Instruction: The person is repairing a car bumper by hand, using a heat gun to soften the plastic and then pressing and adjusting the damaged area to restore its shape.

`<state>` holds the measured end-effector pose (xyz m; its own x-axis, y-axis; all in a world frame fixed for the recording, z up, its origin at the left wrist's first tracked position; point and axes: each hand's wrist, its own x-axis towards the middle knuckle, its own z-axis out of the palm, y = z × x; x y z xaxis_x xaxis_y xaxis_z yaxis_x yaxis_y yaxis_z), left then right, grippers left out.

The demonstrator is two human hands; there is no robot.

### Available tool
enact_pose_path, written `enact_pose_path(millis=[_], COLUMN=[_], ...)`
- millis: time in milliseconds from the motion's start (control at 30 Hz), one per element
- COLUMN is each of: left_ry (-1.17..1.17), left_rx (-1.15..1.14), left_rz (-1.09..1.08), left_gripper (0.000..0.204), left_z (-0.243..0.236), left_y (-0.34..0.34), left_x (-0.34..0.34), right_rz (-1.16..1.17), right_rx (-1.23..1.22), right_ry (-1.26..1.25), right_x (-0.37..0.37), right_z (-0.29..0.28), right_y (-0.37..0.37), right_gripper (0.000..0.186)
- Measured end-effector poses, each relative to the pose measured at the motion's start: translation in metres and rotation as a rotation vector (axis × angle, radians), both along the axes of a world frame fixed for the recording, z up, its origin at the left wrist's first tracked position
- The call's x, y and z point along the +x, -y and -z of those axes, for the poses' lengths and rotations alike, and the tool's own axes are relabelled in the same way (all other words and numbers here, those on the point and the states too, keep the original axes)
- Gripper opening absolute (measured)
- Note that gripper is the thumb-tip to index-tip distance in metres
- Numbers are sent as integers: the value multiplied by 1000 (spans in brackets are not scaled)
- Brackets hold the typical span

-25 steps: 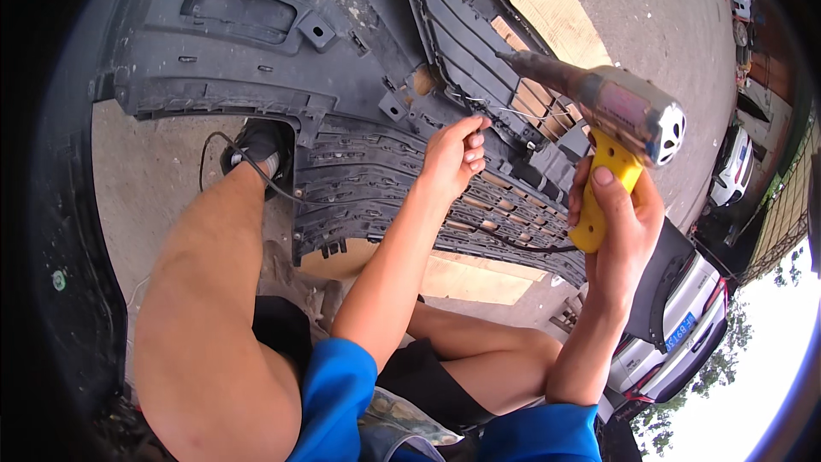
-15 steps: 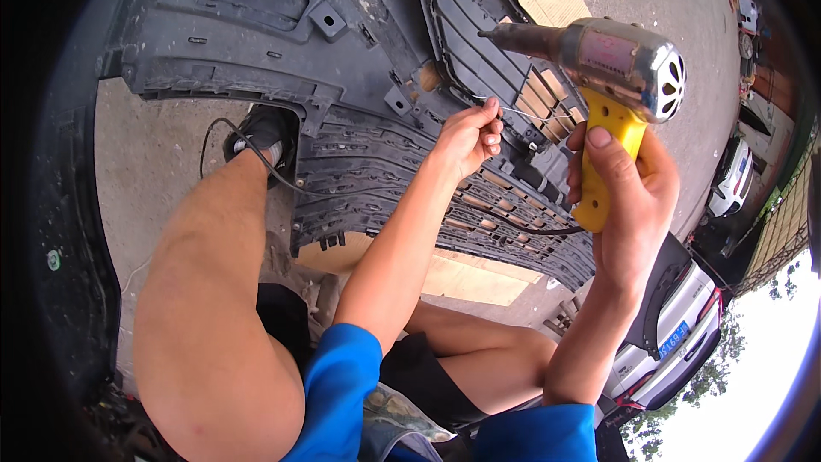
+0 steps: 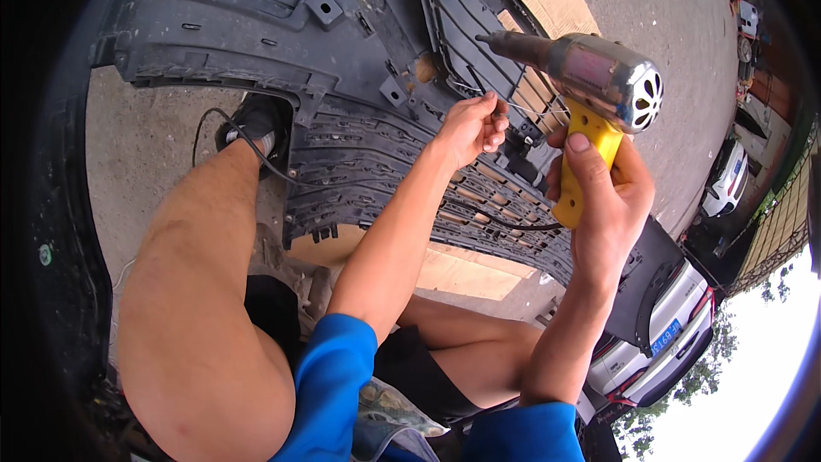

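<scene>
Right hand (image 3: 609, 192): grip wrapped round the yellow handle of a metal-bodied heat gun (image 3: 599, 68), thumb laid along the side. Gun held above the right part of the big black bumper (image 3: 256, 56), nozzle pointing left across it. Left hand (image 3: 469, 130): grip pinching a thin pale strand (image 3: 539, 110) over the bumper's middle, just beside the gun; whether the strand touches the bumper, cannot tell. Dark cable (image 3: 534, 228) trails from the handle across the bumper. Shoe (image 3: 248, 124) at the bumper's near left edge; pale board (image 3: 475, 272) along its near side. Silver car (image 3: 637, 364) well right of the bumper.
</scene>
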<state>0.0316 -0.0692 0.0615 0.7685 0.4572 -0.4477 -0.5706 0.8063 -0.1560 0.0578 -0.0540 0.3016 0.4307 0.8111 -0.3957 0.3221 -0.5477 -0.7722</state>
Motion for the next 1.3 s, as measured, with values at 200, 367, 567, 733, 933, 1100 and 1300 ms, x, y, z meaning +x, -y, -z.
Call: enact_pose_path(millis=[200, 367, 567, 733, 933, 1100, 1300], left_ry=[-66, -70, -118, -153, -190, -216, -180], left_rx=[-96, -177, -170, -169, -184, -194, -213], left_rz=[-100, -124, -145, -201, -247, -234, -255], left_gripper=[28, 16, 12, 14, 15, 14, 11], left_z=[-6, -1, -4, -8, -12, -15, -7], left_y=[3, 1, 1, 1, -4, -8, -3], left_x=[6, 3, -1, -3, -1, -2, -1], right_rz=[-14, -71, -168, -188, -175, -191, -203], right_rx=[-1, -66, -93, -93, -85, -91, -110], right_ry=[18, 71, 159, 198, 199, 193, 214], right_x=[-5, -12, -7, -5, -6, -4, -4], right_z=[5, 7, 22, 30, 30, 32, 39], right_y=[-1, -9, -12, -11, -13, -13, -15], right_gripper=[22, 26, 27, 28, 27, 26, 25])
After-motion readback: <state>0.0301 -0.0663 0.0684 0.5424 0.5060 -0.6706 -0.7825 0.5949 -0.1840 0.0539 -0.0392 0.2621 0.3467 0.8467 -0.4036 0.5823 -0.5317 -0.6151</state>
